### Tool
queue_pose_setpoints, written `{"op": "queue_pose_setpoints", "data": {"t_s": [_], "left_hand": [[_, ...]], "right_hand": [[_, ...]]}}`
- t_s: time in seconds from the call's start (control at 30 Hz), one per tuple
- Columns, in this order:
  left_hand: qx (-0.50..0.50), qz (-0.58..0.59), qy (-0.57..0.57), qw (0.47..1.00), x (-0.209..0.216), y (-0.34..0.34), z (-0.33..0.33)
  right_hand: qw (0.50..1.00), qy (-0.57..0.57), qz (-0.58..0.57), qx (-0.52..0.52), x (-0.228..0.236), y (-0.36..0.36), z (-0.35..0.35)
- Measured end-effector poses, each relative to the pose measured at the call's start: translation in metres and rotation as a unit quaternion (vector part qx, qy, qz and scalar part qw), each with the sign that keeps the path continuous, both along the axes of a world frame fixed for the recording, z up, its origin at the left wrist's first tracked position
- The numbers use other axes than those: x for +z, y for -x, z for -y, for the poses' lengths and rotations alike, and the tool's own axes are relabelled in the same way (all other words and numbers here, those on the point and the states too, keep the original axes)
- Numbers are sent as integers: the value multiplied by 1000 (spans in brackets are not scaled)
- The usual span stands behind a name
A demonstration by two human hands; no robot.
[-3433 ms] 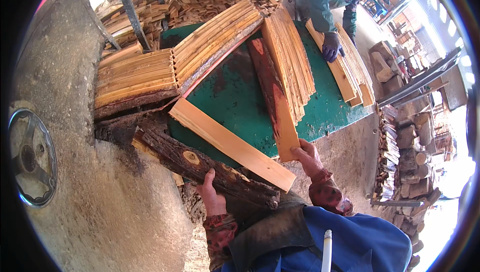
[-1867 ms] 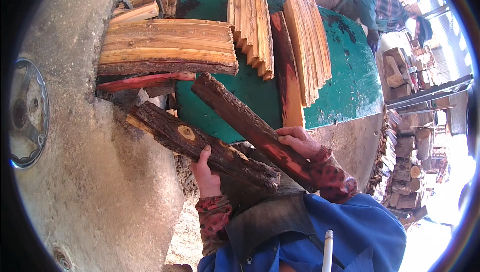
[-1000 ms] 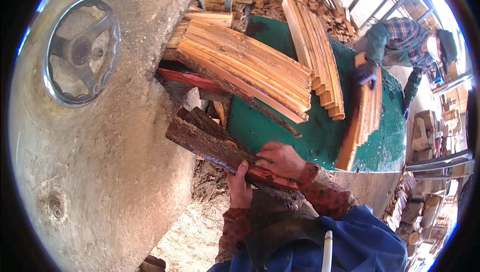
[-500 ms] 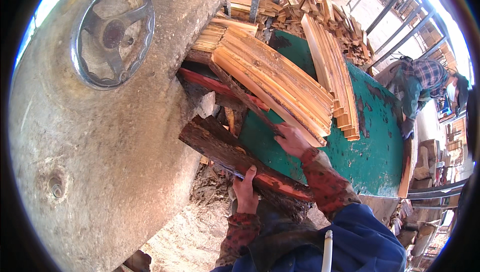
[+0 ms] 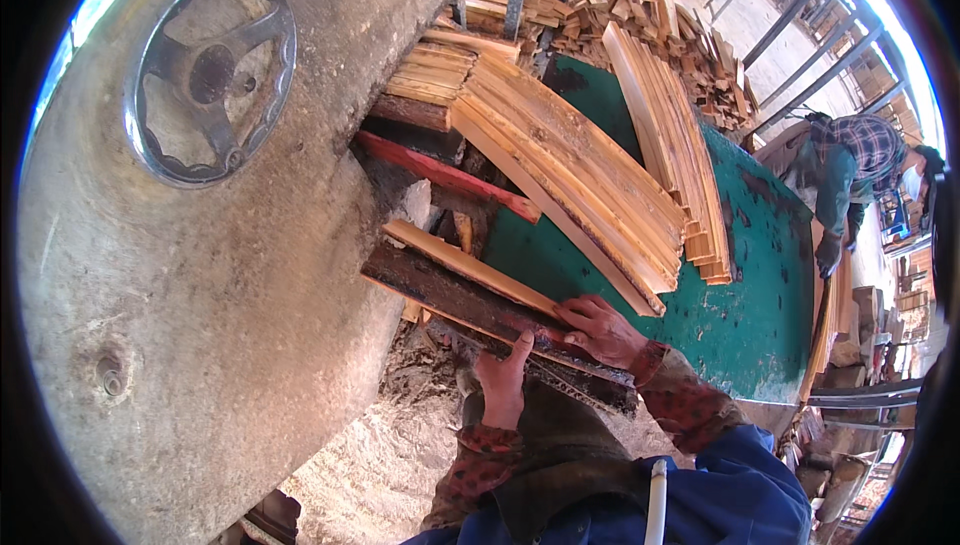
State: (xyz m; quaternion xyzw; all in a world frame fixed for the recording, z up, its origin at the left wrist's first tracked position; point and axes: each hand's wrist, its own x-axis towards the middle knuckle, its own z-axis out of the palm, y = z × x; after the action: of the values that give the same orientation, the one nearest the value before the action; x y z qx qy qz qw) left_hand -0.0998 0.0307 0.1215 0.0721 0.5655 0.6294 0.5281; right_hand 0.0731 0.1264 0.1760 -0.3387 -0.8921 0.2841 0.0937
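Observation:
In front of me lies a dark bark-covered board (image 5: 450, 297), slanting from the machine's side toward my waist. My left hand (image 5: 503, 385) grips its near edge, thumb on top and fingers underneath. A thin pale wooden board (image 5: 470, 267) runs along the bark board's far side, close against it. My right hand (image 5: 602, 331) is closed on the near end of that pale board, with some fingertips hidden. Beyond my hands, a large stack of pale boards (image 5: 570, 180) rests on the green metal table (image 5: 755, 315).
A big machine housing (image 5: 200, 315) with a handwheel (image 5: 212, 77) fills the left. A second board stack (image 5: 668, 145) lies on the table. A red bar (image 5: 450, 175) juts from the machine. At far right a co-worker (image 5: 850, 160) bends over boards. Scrap wood (image 5: 690, 55) is heaped behind.
My right hand has brought the pale board from the stack's near side to alongside the bark board. My left hand has kept its hold. The co-worker's arm has shifted a little.

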Motion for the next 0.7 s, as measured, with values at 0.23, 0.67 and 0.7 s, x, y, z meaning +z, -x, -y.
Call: {"op": "queue_pose_setpoints", "data": {"t_s": [0.23,0.67,0.7], "left_hand": [[-41,-39,69,996,20,7,-2],[-12,-32,51,998,2,5,-1],[-3,-13,24,1000,5,4,-3]], "right_hand": [[987,86,123,49,19,13,-29],[968,-213,101,-82,-53,179,-160],[964,-235,90,-83,-59,181,-167]]}}
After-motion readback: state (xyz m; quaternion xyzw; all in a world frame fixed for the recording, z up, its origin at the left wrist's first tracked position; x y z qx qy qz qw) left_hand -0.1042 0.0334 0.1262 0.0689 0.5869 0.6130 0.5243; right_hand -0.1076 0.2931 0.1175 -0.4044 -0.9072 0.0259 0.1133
